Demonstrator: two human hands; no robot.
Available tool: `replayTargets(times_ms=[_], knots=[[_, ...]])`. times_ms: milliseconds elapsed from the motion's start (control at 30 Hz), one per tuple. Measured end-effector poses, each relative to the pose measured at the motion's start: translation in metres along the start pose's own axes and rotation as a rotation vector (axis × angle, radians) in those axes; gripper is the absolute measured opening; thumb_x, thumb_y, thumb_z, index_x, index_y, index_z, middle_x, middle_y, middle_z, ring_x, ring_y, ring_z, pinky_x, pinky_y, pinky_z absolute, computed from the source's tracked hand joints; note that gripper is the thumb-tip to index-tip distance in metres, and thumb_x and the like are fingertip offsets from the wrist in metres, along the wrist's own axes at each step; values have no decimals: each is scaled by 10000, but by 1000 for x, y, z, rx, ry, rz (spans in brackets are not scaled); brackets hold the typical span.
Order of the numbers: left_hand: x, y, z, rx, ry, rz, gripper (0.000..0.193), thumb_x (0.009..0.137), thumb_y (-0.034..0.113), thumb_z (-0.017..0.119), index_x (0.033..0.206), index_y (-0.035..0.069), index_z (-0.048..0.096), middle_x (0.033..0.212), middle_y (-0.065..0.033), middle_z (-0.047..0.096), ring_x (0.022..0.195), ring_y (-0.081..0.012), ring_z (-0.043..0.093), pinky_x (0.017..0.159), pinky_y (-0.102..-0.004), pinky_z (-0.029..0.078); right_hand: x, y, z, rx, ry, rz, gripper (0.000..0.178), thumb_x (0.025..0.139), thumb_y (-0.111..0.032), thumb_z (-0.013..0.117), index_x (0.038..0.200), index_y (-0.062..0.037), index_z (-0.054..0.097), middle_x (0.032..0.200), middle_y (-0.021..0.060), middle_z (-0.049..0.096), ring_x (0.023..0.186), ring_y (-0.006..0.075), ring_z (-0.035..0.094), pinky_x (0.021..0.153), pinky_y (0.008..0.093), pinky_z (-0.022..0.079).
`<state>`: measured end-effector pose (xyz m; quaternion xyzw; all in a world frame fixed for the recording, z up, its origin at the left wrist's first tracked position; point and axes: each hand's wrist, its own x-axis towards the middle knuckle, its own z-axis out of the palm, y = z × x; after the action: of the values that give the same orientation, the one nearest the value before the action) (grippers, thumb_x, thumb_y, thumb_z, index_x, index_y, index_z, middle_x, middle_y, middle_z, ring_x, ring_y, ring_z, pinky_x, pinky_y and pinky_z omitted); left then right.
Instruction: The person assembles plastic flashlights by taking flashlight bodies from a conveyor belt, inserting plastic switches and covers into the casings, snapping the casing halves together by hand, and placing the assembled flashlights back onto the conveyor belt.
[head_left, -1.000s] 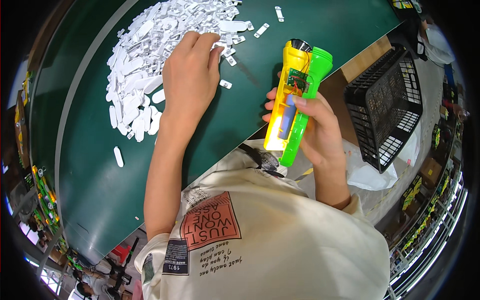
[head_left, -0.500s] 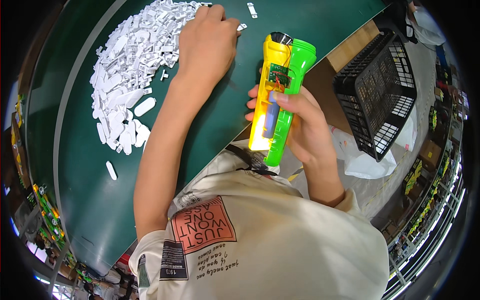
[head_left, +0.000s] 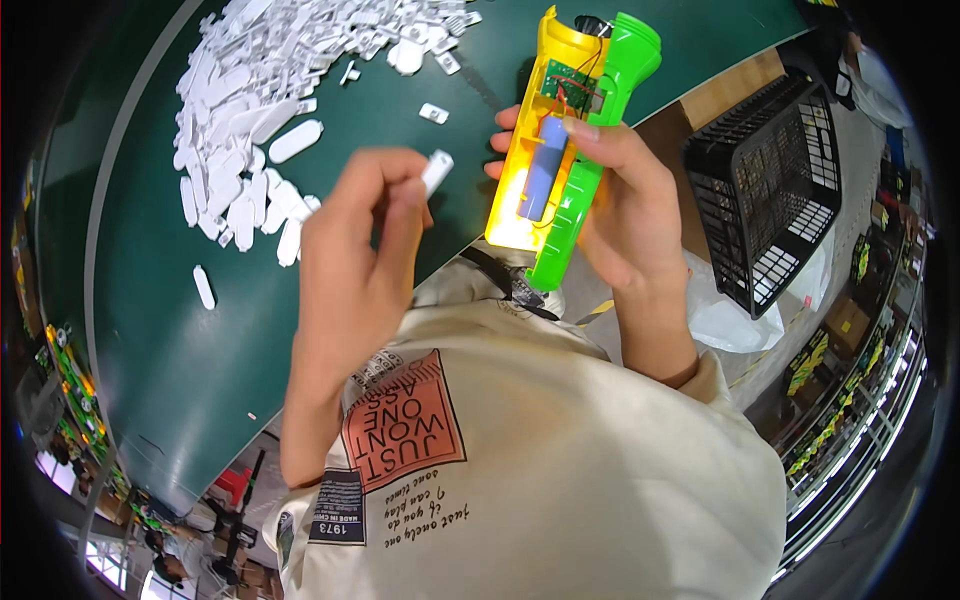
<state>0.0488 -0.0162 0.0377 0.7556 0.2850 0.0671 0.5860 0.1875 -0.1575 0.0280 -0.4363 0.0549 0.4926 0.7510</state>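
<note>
My right hand is wrapped round an opened flashlight, its thumb near the blue cylindrical battery. The casing is parted into a yellow half and a green half. Inside the yellow half sit a green circuit board and thin wires, and light glows at its lower end. Between thumb and forefinger, my left hand pinches a small white plastic part, left of the flashlight. Further up the table lies a heap of white plastic parts.
On the green table lie a loose white piece and a white oblong piece. A black plastic crate stands to the right, with a white plastic bag below it. Shelving lines the far right.
My left hand has left the white heap and come down toward me, now with a small white part in its fingers. The two flashlight halves have moved slightly up and parted wider at the top.
</note>
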Motion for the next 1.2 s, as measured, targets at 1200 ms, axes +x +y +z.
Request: replayTargets(times_ms=[1200], knots=[[-47, -17, 4, -179, 171, -34, 70, 782, -25, 691, 827, 4, 645, 704, -9, 611, 600, -48, 539, 539, -199, 427, -2, 21, 42, -283, -144, -44, 580, 904, -282, 473, 1324, 108, 386, 1276, 297, 494, 1146, 375, 546, 994, 506, 440]])
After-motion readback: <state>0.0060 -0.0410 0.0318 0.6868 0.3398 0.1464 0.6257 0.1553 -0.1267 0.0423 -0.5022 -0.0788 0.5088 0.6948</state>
